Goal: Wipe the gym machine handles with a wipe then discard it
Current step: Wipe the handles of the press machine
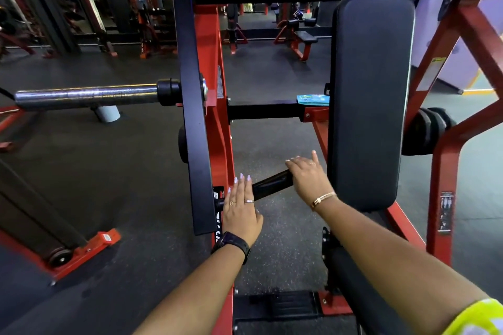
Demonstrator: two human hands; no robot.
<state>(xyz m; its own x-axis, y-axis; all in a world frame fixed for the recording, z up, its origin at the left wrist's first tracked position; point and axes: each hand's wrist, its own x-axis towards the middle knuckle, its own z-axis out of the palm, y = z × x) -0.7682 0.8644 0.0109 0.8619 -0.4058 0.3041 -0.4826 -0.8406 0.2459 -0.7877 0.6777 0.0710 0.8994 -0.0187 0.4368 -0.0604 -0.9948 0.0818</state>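
My forearms (190, 294) reach in from the near edge. My left hand (241, 209) lies flat, fingers (241, 185) straight and together, on the handle's (272, 185) left end, I judge to steady it. My right hand (307, 179) curls over its right end, just beside the pad (370, 100); whether a wipe sits underneath I cannot tell. Farther off, a blue wipe pack (313, 99) rests on the crossbar (264, 111), its contents hidden.

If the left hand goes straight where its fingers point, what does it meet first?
Left hand: way looks free over the floor; the black crossbar comes next, though depth is unclear.
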